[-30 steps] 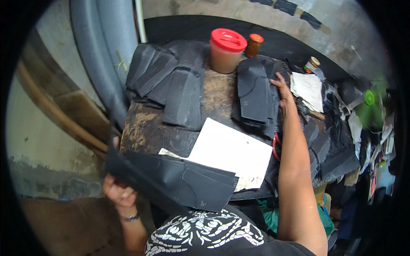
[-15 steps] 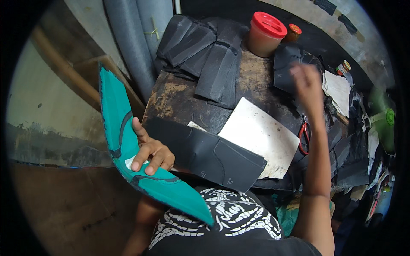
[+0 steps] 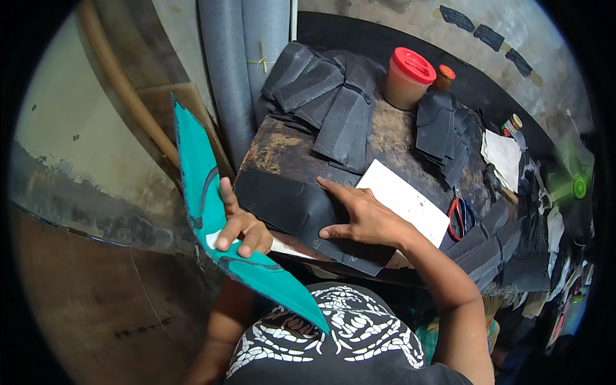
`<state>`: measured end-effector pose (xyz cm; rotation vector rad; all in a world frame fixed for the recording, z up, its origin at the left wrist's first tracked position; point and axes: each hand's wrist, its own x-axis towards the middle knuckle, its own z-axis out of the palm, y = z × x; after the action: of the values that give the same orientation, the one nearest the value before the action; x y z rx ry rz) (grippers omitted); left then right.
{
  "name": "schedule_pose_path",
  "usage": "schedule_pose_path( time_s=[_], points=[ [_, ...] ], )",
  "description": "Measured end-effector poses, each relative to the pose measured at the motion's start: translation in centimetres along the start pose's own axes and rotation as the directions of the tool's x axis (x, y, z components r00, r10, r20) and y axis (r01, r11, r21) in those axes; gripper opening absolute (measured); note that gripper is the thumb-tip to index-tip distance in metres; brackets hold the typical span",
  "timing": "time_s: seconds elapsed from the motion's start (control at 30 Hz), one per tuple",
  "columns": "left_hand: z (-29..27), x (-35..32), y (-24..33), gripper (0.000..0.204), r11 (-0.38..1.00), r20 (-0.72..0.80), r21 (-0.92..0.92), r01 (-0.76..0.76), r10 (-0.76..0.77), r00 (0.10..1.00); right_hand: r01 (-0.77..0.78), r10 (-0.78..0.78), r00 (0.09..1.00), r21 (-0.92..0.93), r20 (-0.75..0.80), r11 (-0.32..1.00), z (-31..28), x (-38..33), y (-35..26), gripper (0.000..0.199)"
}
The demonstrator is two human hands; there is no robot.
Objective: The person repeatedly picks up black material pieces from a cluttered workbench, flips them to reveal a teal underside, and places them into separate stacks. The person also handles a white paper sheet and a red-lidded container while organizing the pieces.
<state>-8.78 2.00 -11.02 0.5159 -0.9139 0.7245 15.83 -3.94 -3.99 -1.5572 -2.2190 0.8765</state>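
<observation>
Left hand fingers pinch the teal piece; right hand fingers, spread, should press the black sheet flat beneath them.

One teal curved piece, one red-lidded jar, one pair of scissors (red-handled), two dark stacks.

The teal piece is a long, curved, boomerang-like cutout with dark curved marks on its face. It is lifted on edge off the table, one tip pointing to 12 o'clock, the other tip to 5 o'clock near the person's chest. The left hand grips it at the bend, fingers curled over a small white patch.

The black piece lies flat at the near edge of the table, at 3 o'clock from the teal one. The right hand presses on it with spread fingers.
</observation>
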Motion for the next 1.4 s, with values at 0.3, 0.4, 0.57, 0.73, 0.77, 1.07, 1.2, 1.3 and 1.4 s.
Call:
schedule_pose_path(
  time_s=[0.3,0.4,0.57,0.73,0.77,1.07,1.2,1.3,1.4],
  points=[
    [1.6,0.2,-1.8,0.068,0.99,-0.401,0.121,-0.076,0.119,0.909,0.047,-0.043,0.999,0.247,-0.02,0.968,-2.5,1.6,1.6,0.083],
    [4.1,1.6,-2.6,0.06,0.933,-0.696,0.331,0.139,0.142,0.704,0.031,-0.028,0.999,0.091,-0.042,0.995,-3.3,2.4,3.2,0.069],
    [5.3,3.9,-4.2,0.051,0.884,-0.844,0.296,0.362,0.064,0.533,0.074,0.009,0.969,0.325,-0.247,0.943,-3.7,0.4,2.1,0.049],
    [4.8,5.7,-6.3,0.049,0.832,-0.852,0.315,0.457,0.035,0.522,0.179,0.048,0.968,0.812,-0.246,0.555,-2.7,-3.3,-1.7,0.032],
    [4.6,6.0,-6.7,0.054,0.799,-0.845,0.338,0.498,0.025,0.534,0.217,0.054,0.953,0.799,-0.297,0.561,-2.8,-3.6,-1.8,0.033],
    [4.8,5.5,-7.4,0.049,0.594,-0.8,0.46,0.66,-0.045,0.598,0.554,0.246,0.517,0.54,-0.82,0.633,-17.1,-5.4,13.6,0.042],
    [5.6,3.9,-6.7,0.044,0.49,-0.841,0.482,0.726,0.026,0.541,-0.351,0.656,0.439,0.554,-0.614,0.754,-18.8,-3.7,23.2,0.057],
    [6.1,3.2,-5.3,0.043,0.461,-0.843,0.503,0.731,0.075,0.532,-0.448,0.5,0.446,0.298,-0.743,0.843,-19.1,-5.7,26.0,0.057],
    [5.9,2.5,-4.0,0.042,0.456,-0.84,0.523,0.72,0.132,0.527,-0.058,0.52,0.484,0.567,-0.704,0.822,-19.7,-9.4,24.4,0.049]
  ],
)
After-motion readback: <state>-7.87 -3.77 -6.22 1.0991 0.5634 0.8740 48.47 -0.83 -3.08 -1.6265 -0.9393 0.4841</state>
